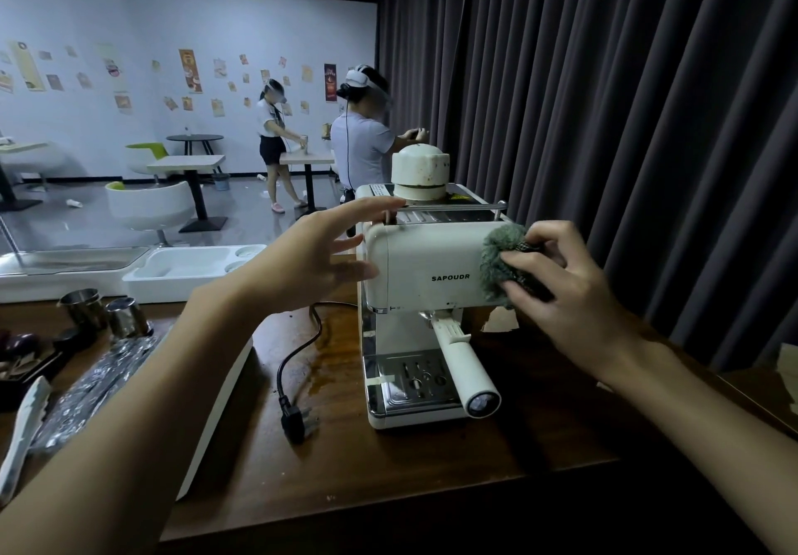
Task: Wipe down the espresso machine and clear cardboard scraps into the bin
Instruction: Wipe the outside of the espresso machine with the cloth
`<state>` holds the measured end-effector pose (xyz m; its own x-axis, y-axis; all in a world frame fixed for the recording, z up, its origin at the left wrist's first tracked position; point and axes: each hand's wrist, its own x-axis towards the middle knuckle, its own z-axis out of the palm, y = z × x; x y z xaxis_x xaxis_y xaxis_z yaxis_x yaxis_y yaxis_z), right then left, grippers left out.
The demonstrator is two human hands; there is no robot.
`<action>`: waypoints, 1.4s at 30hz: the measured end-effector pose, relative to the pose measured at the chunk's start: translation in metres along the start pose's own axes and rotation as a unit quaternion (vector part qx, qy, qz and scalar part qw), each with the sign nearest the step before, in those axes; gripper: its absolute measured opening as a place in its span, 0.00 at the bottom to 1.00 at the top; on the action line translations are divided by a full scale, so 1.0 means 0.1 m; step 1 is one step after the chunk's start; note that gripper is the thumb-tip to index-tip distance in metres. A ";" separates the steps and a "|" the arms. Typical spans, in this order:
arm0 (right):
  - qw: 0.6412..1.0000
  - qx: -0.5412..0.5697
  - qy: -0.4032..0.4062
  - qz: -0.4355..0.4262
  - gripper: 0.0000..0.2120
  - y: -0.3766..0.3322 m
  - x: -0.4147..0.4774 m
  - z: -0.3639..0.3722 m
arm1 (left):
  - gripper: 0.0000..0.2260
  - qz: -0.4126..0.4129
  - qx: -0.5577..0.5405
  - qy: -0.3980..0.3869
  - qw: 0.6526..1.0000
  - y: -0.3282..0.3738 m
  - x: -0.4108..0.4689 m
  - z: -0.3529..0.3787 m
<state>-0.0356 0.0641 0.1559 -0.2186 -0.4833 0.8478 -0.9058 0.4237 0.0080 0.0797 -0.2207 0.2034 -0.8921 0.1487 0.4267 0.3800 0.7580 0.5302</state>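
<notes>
The right hand (574, 295) clamps a grey cloth (501, 260) against the espresso machine (423, 278)'s right front; the left hand (315, 256), fingers spread, hovers at its left side.

The left hand (317, 258) is spread open with fingers splayed, its fingertips at the upper left corner of the espresso machine (425, 278). The right hand (570, 295) is at the machine's upper right front corner, fingers curled, pinching a grey-green cloth (501, 260) against it.
</notes>
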 end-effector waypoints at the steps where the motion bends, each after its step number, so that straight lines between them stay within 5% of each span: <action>1: 1.000 0.002 0.005 0.000 0.11 -0.01 0.00 0.01 | 0.34 0.000 0.002 0.001 1.000 0.00 0.00 0.00; 21: 0.989 0.048 -0.059 -0.123 0.13 -0.46 0.29 0.35 | 0.33 -0.001 -0.007 0.006 1.000 0.02 -0.03 0.00; 34: 0.994 0.009 0.065 0.081 0.14 -0.02 -0.26 0.11 | 0.33 -0.002 -0.001 0.015 1.000 0.00 -0.01 0.02; 42: 0.996 0.046 0.056 0.060 0.14 -0.31 -0.11 0.22 | 0.33 -0.002 -0.012 0.011 1.000 -0.01 -0.01 0.01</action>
<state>-0.0136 0.0394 0.1345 -0.2901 -0.3421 0.8937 -0.9059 0.3993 -0.1412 0.0804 -0.2206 0.2015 -0.8885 0.1309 0.4399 0.3815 0.7433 0.5495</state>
